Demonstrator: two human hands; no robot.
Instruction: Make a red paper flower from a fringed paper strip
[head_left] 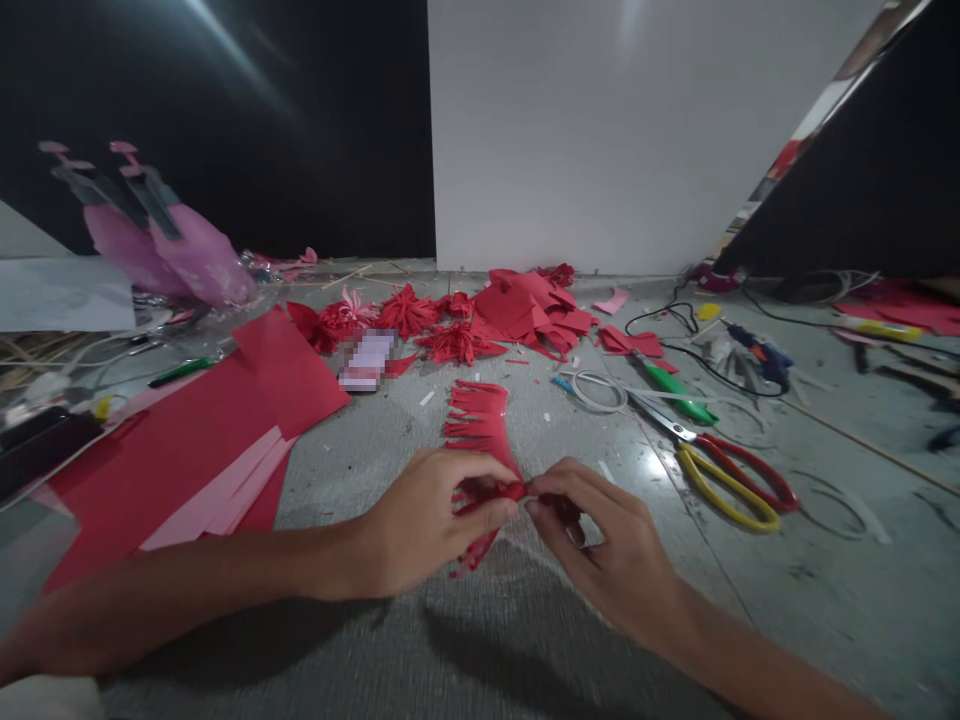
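A fringed red paper strip (484, 412) curves across the floor, its cut fringe pointing left. Its near end is bunched or rolled between my hands. My left hand (427, 505) is closed, with thumb and fingers pinching this rolled part. Beneath those fingers, more red fringe hangs down. From the other side, my right hand (604, 525) is closed in a pinch at the roll's uncut end. Whether a thin stem also sits between the right fingertips is hidden. Scissors (682, 435) with one red and one yellow handle lie open to the right of my right hand.
Red paper sheets (187, 430) and pink strips (232, 480) lie left. Behind are a phone (367, 360), red fringed flowers (409, 310) and red paper pieces (525, 305). A green-handled cutter (679, 393), glue gun (757, 355) and cables are right; pink spray bottles (191, 250) stand far left.
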